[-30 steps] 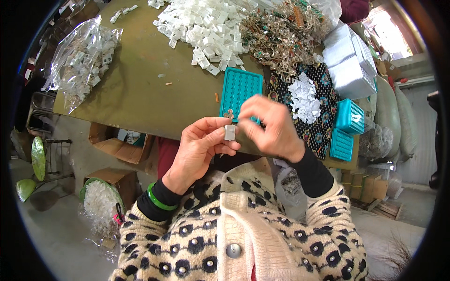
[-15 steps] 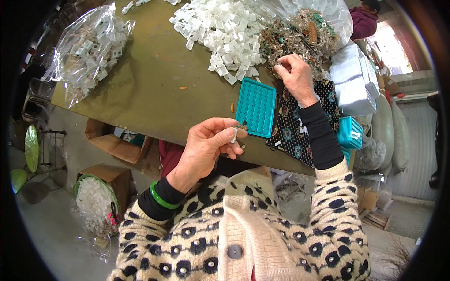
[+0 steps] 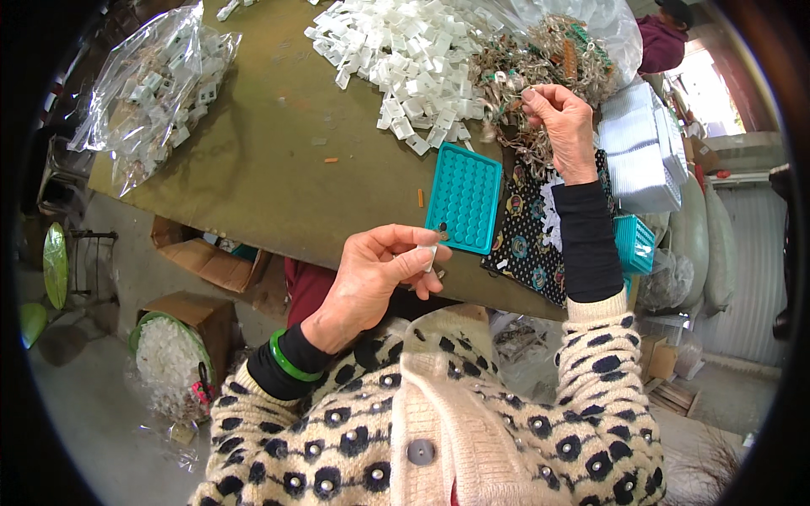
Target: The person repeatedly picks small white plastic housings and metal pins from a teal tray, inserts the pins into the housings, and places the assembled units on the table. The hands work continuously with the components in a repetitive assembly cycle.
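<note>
My left hand [image 3: 380,268] pinches a small white plastic piece [image 3: 431,255] between thumb and index finger, just in front of the near left corner of a teal tray [image 3: 464,198] with rows of round hollows. A small dark bit [image 3: 443,227] lies at that corner. Over the near edge of a heap of tangled clear, green and orange small parts [image 3: 540,67], my right hand [image 3: 564,122] has thumb and index finger closed together. Something small and pale seems to hang at its fingertips, too small to name. Left of that heap lies a pile of white plastic pieces [image 3: 405,59].
A clear bag of small parts [image 3: 164,93] lies on the table's left. Stacked white trays [image 3: 637,152] and teal trays [image 3: 634,244] stand at the right. A patterned dark cloth [image 3: 527,244] lies under my right forearm. Another person [image 3: 662,38] is at the far right.
My right hand has moved a little farther away and right, up over the tangled heap, with its fingers still pinched. My left hand has turned slightly and still holds the white piece.
</note>
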`<state>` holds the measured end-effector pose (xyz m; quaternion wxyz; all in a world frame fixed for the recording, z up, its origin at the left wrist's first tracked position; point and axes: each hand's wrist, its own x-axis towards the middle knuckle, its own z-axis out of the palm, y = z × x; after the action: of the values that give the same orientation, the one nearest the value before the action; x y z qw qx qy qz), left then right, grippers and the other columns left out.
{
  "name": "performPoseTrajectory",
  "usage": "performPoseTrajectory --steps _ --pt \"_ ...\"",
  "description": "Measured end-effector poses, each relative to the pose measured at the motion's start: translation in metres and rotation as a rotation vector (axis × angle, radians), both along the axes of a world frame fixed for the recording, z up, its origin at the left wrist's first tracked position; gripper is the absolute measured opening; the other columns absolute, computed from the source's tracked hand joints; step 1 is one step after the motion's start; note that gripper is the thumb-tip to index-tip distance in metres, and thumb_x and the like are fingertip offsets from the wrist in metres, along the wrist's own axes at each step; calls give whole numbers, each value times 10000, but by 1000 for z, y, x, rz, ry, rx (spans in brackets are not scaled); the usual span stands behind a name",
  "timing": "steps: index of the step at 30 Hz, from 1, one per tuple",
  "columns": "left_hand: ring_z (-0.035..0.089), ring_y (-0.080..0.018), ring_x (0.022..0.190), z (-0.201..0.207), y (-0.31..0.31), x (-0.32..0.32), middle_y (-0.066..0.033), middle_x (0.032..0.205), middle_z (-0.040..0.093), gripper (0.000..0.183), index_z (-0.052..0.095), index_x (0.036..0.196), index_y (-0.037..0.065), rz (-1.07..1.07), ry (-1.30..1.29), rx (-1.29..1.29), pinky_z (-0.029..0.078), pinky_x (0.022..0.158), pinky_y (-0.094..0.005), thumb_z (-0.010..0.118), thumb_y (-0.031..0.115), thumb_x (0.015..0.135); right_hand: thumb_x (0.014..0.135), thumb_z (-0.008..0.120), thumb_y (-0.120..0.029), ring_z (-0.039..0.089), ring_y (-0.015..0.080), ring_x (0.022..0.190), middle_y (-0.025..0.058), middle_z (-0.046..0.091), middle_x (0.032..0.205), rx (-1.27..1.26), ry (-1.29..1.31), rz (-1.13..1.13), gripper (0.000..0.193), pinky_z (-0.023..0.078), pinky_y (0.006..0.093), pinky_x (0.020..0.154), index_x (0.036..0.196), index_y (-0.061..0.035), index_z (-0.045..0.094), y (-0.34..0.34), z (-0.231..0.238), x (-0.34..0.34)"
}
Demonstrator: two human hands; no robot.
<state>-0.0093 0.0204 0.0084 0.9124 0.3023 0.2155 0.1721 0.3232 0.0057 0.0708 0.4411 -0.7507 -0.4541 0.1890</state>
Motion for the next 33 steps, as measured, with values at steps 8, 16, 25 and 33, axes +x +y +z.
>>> performPoseTrajectory --steps 8,16,25,33 --pt "694 -199 709 1 -3 1 -196 1016 696 189 619 1098 -7 22 0 15 572 588 -303 650 94 941 964 611 -214 684 213 882 106 696 986 281 734 210 230 584 367 772 1028 1 661 -2 10 18" --pt "696 -214 746 2 -1 4 -187 1044 688 205 591 1123 -9 47 66 43 573 621 -302 639 59 936 931 667 -208 689 183 842 98 708 916 333 491 102 215 570 328 777 980 1 680 8 8 15" --pt "693 -195 809 -5 -5 7 -108 937 657 168 597 1085 0 56 -11 101 575 668 -300 622 106 956 920 617 -181 700 300 845 156 711 847 422 625 283 158 566 425 785 896 -26 636 0 16 18" --pt "630 -159 739 -2 -5 7 -83 919 632 149 592 1068 15 57 -7 92 524 617 -277 608 125 968 927 682 -335 521 124 615 -9 518 724 281 1193 224 270 536 379 754 824 -111 573 -10 3 13"
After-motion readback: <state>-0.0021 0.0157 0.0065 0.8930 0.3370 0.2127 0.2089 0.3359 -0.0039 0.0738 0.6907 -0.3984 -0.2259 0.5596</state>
